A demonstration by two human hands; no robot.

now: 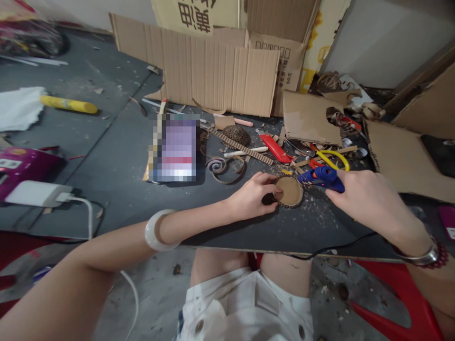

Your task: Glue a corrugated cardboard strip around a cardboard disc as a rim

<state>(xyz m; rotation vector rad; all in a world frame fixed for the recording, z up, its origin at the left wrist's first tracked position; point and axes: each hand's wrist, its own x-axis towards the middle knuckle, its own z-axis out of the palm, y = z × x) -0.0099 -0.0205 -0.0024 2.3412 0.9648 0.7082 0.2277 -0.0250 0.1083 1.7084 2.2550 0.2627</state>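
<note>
- Charger block (pixel 35 193), white, lies at your 9 o'clock on the dark worktop (pixel 117 189), with its cable curving toward you.
- Blurred rectangular device (pixel 174 149) sits at your 11 o'clock, just left of a coiled cardboard scroll (pixel 222 166).
- Your left hand (pixel 250 196) is closed in a pinch, curled around a small dark piece (pixel 268 199) at the disc's left edge. It looks gripped, though your fingers hide most of it.
- Round cardboard disc (pixel 289 192), ragged at the rim, lies flat at your 1 o'clock, between your hands.
- Red box cutter (pixel 275 148) lies further out, beyond the disc.
- Blue hot glue gun (pixel 322 179) points left, its nozzle just beside the disc.
- Your right hand (pixel 369 199) is closed around that gun.
- Cardboard sheet (pixel 405 156) lies at your 2 o'clock, past your right hand.
</note>
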